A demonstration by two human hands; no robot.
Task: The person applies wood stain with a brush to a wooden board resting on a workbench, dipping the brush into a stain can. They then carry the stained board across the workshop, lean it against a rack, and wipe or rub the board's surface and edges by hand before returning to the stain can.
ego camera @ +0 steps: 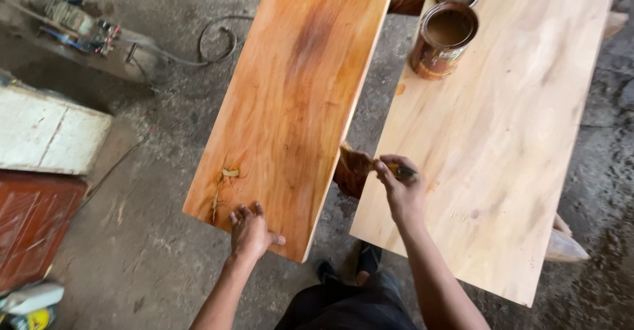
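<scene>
Your left hand [251, 232] lies flat, fingers spread, on the stained board's [290, 105] near end — right hand [403, 191] clenched around a brush [360, 165] beside the pale board [502, 138]; open can [442, 39] far.

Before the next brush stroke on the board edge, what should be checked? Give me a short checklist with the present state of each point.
1. Left hand lies flat on the stained board, steadying it: ok.
2. Right hand grips the brush: ok.
3. Brush bristles meet the stained board's right edge: ok.
4. Open can stands upright on the pale board: ok.
5. Stain left in the can: ok, brown liquid shows.
6. Supports under both boards are stable: cannot tell, mostly hidden.
</scene>
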